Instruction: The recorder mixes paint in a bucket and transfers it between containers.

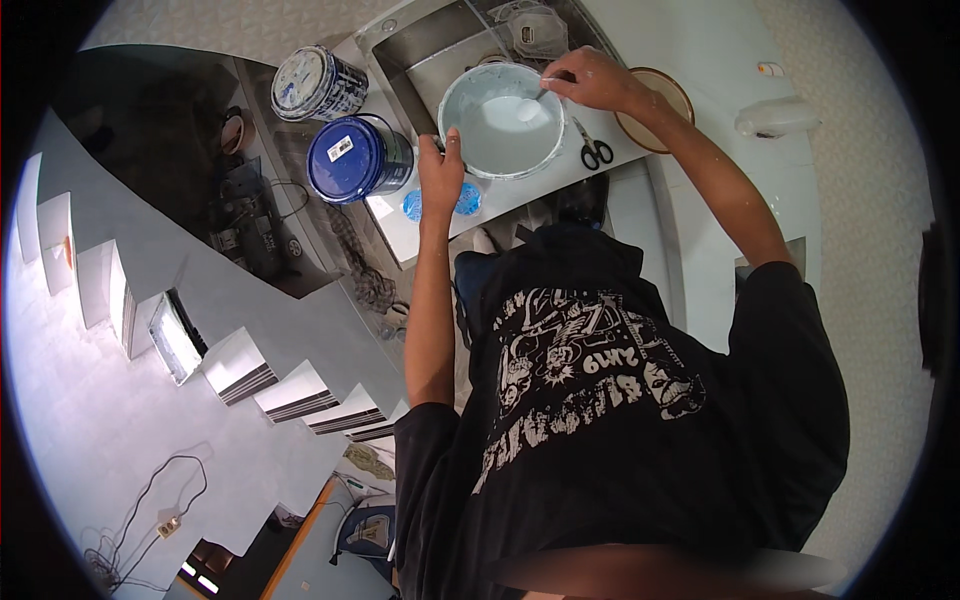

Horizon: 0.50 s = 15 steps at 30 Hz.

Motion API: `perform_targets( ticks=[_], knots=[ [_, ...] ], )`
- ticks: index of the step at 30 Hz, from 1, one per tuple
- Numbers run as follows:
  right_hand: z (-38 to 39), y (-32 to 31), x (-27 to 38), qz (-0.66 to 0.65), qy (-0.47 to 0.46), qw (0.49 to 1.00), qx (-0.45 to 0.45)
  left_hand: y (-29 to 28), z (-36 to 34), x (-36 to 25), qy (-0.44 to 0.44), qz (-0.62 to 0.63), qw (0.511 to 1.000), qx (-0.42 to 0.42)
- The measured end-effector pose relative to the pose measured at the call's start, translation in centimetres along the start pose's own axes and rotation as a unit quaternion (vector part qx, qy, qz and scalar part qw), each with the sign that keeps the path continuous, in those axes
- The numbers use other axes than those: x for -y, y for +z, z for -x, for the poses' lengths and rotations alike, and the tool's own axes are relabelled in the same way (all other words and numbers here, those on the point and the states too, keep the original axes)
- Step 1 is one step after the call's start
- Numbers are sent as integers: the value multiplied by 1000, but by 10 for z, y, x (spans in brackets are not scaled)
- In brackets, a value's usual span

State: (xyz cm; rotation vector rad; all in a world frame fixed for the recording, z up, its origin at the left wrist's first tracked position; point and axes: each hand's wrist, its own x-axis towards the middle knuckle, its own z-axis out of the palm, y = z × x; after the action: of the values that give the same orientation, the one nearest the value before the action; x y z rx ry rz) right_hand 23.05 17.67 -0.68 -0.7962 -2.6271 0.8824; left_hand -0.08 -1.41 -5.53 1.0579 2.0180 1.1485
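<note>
A white bucket (480, 160) of pale, smooth liquid stands on the counter beside the sink. My left hand (440, 175) grips its near-left rim, thumb on the inside and fingers outside. Over the far-right rim, my right hand (592, 82) pinches the handle of a spoon (528, 110). The spoon's bowl is coated white and rests at or just above the liquid; I cannot tell which. Black-handled scissors (596, 153) lie right of the bucket. Blue round-patterned items (467, 198) sit close to my left wrist.
Left of the bucket stand a lidded blue pail (345, 158) and a paint-smeared pail (305, 85). Behind is a steel sink (405, 45) with a clear plastic container (540, 30). A brown-rimmed round tray (683, 100) lies under my right forearm; a translucent bottle (775, 120) lies further right.
</note>
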Motion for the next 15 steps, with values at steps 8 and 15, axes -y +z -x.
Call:
perform_targets(
  ticks=[8,15],
  knots=[
    [-26,11,21,34,-54,998,-13,0,-2,8,-26,-17,1000,4],
    [-17,-18,8,-64,7,996,55,-4,-1,5,-22,-31,999,6]
  ],
)
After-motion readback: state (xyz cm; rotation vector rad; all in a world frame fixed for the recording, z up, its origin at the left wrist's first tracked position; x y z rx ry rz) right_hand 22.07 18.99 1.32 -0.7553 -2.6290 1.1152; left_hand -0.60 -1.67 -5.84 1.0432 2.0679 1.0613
